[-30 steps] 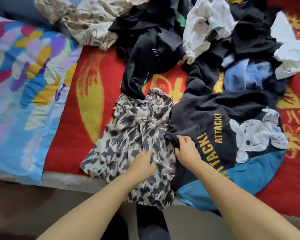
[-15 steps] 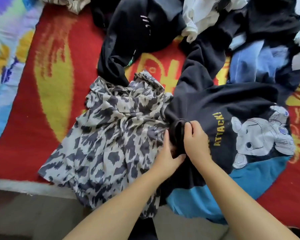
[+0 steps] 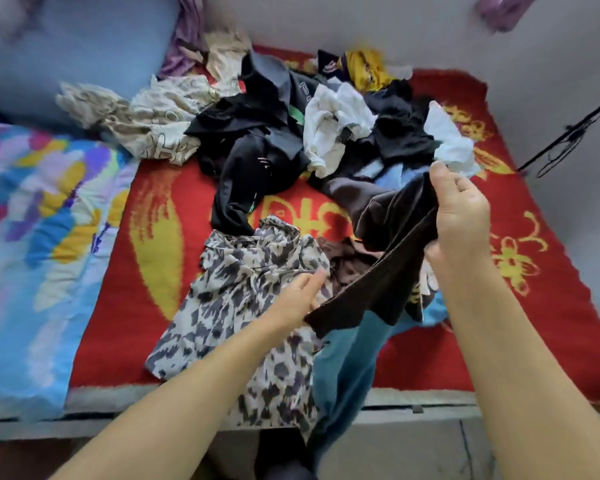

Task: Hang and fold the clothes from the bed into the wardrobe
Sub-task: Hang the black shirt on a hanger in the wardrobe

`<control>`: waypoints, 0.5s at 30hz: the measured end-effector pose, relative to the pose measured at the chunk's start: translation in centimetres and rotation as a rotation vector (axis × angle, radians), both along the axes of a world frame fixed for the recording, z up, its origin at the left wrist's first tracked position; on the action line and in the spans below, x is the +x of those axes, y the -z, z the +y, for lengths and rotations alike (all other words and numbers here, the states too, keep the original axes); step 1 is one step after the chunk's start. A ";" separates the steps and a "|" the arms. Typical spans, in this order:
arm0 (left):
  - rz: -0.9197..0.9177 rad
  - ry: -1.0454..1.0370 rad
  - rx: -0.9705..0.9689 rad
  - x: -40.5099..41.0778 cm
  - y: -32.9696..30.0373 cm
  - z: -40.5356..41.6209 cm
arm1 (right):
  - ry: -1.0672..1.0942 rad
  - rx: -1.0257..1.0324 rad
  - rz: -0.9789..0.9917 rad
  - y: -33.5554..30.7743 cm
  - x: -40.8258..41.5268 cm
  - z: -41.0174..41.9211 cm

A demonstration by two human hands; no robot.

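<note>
Since 0.5 s ago I see both hands up off the bed, dark sweatshirt [image 3: 392, 244] lifted. Head view: right hand [image 3: 459, 216] fingers curled round its upper edge, left hand [image 3: 300, 299] pinching the lower hem, blue panel hanging below. Leopard-print garment [image 3: 243, 299] flat on red blanket [image 3: 118, 306], just left of it

Bedroom corner, soft even light.
Bed covered by a red woven blanket with yellow motifs [image 3: 551, 306], grey bed-frame edge [image 3: 413, 407] along the near side. Multicoloured patchwork-print quilt [image 3: 42, 237] on the left, light-blue pillow [image 3: 84, 53] behind it. Plain off-white wall [image 3: 326, 19] behind; black wire hanger [image 3: 568, 140] at right.
</note>
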State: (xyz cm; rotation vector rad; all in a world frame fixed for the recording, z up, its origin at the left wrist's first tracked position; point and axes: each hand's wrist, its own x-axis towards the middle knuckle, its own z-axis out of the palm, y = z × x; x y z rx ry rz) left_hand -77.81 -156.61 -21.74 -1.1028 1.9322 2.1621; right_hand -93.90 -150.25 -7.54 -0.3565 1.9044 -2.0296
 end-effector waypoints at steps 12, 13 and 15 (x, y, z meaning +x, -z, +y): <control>-0.337 -0.011 -0.546 13.1 -7.7 1.4 | -0.004 -0.086 -0.052 -7.1 11.8 4.9; -0.230 -0.209 -0.374 14.1 -8.4 1.0 | -0.037 -0.080 -0.021 -7.7 11.8 5.3; 0.008 -0.559 -0.134 15.5 -10.6 0.9 | -0.158 -0.056 0.083 -8.7 11.7 6.4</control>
